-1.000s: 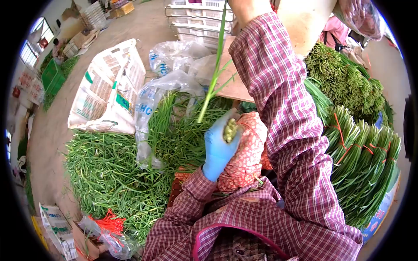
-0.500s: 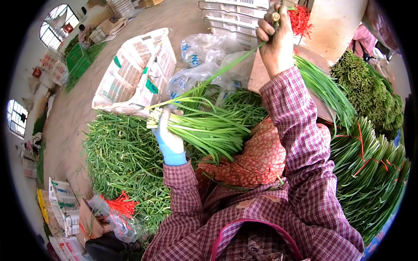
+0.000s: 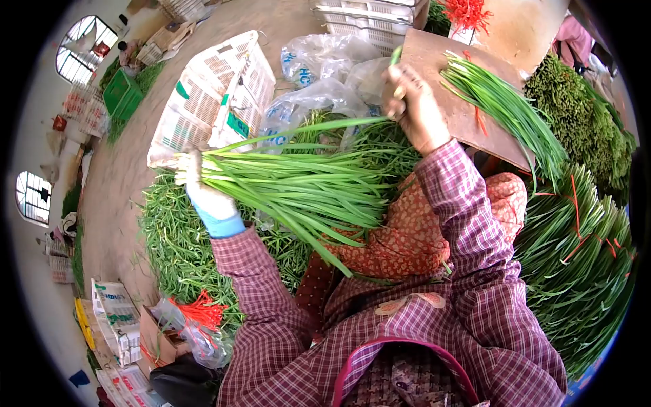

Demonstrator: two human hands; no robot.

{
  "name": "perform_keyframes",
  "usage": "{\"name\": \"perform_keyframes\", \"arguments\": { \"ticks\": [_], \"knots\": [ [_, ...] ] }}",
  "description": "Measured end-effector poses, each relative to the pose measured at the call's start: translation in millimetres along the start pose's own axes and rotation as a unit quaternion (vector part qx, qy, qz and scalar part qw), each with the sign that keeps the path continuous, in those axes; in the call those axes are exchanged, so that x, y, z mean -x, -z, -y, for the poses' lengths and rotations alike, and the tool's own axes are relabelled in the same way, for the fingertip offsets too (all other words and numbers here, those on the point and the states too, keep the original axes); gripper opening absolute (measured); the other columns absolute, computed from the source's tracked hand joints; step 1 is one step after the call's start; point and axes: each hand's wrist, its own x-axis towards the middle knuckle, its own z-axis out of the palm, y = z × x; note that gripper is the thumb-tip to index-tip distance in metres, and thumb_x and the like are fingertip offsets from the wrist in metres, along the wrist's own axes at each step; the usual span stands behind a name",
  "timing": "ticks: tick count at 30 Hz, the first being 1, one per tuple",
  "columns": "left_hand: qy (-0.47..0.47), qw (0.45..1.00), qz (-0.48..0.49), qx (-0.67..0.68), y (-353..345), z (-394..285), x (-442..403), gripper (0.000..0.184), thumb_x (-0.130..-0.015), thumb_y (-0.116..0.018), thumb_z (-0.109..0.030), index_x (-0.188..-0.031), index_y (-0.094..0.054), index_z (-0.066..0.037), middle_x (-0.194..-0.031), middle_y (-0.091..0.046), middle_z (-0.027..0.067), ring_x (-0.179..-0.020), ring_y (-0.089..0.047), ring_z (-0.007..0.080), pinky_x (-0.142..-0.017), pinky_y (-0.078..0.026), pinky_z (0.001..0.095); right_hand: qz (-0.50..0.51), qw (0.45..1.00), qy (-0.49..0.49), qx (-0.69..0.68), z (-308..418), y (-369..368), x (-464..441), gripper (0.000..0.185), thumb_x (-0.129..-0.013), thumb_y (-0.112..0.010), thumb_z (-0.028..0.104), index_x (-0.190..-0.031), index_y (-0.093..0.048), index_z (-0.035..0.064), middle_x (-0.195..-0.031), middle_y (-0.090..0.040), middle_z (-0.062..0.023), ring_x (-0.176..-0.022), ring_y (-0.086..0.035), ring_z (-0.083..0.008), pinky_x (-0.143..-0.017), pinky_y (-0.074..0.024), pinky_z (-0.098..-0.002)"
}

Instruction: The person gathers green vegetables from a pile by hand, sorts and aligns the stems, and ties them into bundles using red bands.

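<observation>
Gloved in white and blue, my left hand (image 3: 203, 190) is closed round the pale stem ends of a bunch of long green stalks (image 3: 305, 178), whose leaves fan out to the right over my lap. My bare right hand (image 3: 415, 108) is raised at the upper centre, its fingers closed on a green stalk (image 3: 359, 122) that stretches left towards the bunch. Another bunch (image 3: 502, 102) lies on a brown board (image 3: 434, 57) to the right of my right hand, with a red tie near it.
Loose greens (image 3: 183, 237) are heaped at the left, below a white crate (image 3: 196, 88) and clear plastic bags (image 3: 325, 57). Tied bundles (image 3: 576, 271) lie at the right. Red ties (image 3: 203, 311) sit at the lower left and others (image 3: 468, 13) at the top.
My left hand has gone from near my lap out to the left and now holds a bunch. My right hand has come down from the top, leaving the bunch on the board in fuller view.
</observation>
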Motion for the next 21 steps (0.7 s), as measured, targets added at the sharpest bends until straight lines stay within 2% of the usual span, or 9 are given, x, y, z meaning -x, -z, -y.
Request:
{"name": "perform_keyframes", "arguments": {
  "ticks": [1,2,3,5,8,10,12,16,21],
  "knots": [
    [-0.025,0.997,-0.045,-0.066,-10.4,-7.9,-0.4,0.028,-0.094,-0.052,-0.026,-0.106,-0.055,-0.001,-0.088,-0.06,0.0107,-0.079,-0.063,0.0218,-0.074,-0.055,0.0369,0.03,0.996,-0.01,0.079,-2.5,1.4,7.3,0.019,-0.092,-0.06,0.022,-0.099,-0.057,0.0049,-0.064,-0.046,0.0057,-0.047,-0.038,-0.0041,-0.042,-0.0337,-0.0203],
    [-0.098,0.994,0.0,-0.045,1.1,-4.7,-12.4,0.028,-0.092,-0.057,-0.027,-0.102,-0.056,-0.001,-0.09,-0.059,0.0112,-0.08,-0.06,0.0208,-0.075,-0.052,0.0368,0.059,0.986,-0.021,0.157,-5.5,2.9,16.3,0.022,-0.091,-0.062,0.023,-0.101,-0.057,0.004,-0.065,-0.046,0.0053,-0.047,-0.036,-0.0036,-0.042,-0.0314,-0.0201],
    [-0.103,0.994,-0.011,-0.041,8.2,-12.3,-20.0,0.024,-0.092,-0.057,-0.025,-0.102,-0.055,-0.003,-0.09,-0.058,0.0098,-0.081,-0.059,0.0205,-0.075,-0.052,0.0373,0.022,0.989,-0.041,0.139,-8.5,9.6,20.7,0.029,-0.09,-0.064,0.025,-0.108,-0.058,0.0022,-0.064,-0.043,0.0051,-0.049,-0.035,-0.002,-0.041,-0.0276,-0.0197],
    [-0.116,0.993,-0.015,0.022,27.1,-29.1,-37.2,0.017,-0.092,-0.057,-0.022,-0.101,-0.055,-0.008,-0.089,-0.057,0.0067,-0.083,-0.057,0.0196,-0.077,-0.051,0.0382,0.035,0.961,-0.045,0.271,-3.6,43.0,29.3,0.031,-0.091,-0.062,0.027,-0.108,-0.062,0.0008,-0.072,-0.055,0.0015,-0.057,-0.046,-0.0053,-0.053,-0.0403,-0.0234],
    [-0.145,0.971,0.107,0.159,29.7,-49.6,-45.4,0.008,-0.093,-0.055,-0.019,-0.094,-0.056,-0.011,-0.085,-0.054,0.0006,-0.083,-0.051,0.0174,-0.082,-0.045,0.0363,0.163,0.863,-0.127,0.461,-4.7,69.7,45.0,0.036,-0.091,-0.06,0.034,-0.102,-0.067,0.0003,-0.089,-0.068,-0.0077,-0.071,-0.062,-0.0175,-0.071,-0.05,-0.0354],
    [-0.136,0.961,0.13,0.201,27.9,-53.5,-53.6,0.007,-0.092,-0.056,-0.019,-0.091,-0.057,-0.012,-0.083,-0.054,-0.0018,-0.082,-0.051,0.0159,-0.081,-0.044,0.0348,0.2,0.72,0.048,0.663,-22.2,87.9,48.1,0.036,-0.092,-0.056,0.038,-0.102,-0.069,0.0058,-0.082,-0.067,-0.0157,-0.082,-0.064,-0.0359,-0.076,-0.0503,-0.0429],
    [-0.147,0.949,0.173,0.217,31.2,-52.9,-62.9,0.008,-0.093,-0.055,-0.02,-0.093,-0.058,-0.013,-0.085,-0.057,-0.0021,-0.083,-0.054,0.0153,-0.08,-0.045,0.0345,0.138,0.718,0.164,0.662,-24.7,83.7,48.2,0.036,-0.09,-0.057,0.039,-0.098,-0.069,0.0059,-0.076,-0.065,-0.0171,-0.079,-0.063,-0.0364,-0.072,-0.0503,-0.043],
    [-0.105,0.908,0.274,0.298,37.8,-51.2,-79.0,0.009,-0.093,-0.054,-0.021,-0.093,-0.059,-0.014,-0.087,-0.061,-0.0046,-0.087,-0.058,0.013,-0.077,-0.046,0.0328,0.095,0.754,0.131,0.637,0.8,65.4,52.0,0.036,-0.088,-0.059,0.04,-0.096,-0.069,0.0065,-0.075,-0.064,-0.0184,-0.075,-0.063,-0.0369,-0.067,-0.0498,-0.0434],
    [-0.116,0.941,0.225,0.223,42.6,-50.9,-81.7,0.007,-0.092,-0.054,-0.021,-0.098,-0.057,-0.018,-0.089,-0.062,-0.005,-0.087,-0.058,0.013,-0.08,-0.047,0.0346,0.042,0.777,0.143,0.612,21.6,53.2,59.7,0.041,-0.087,-0.059,0.043,-0.097,-0.067,0.0038,-0.076,-0.064,-0.019,-0.073,-0.064,-0.0366,-0.065,-0.05,-0.0428]
  ]
}}
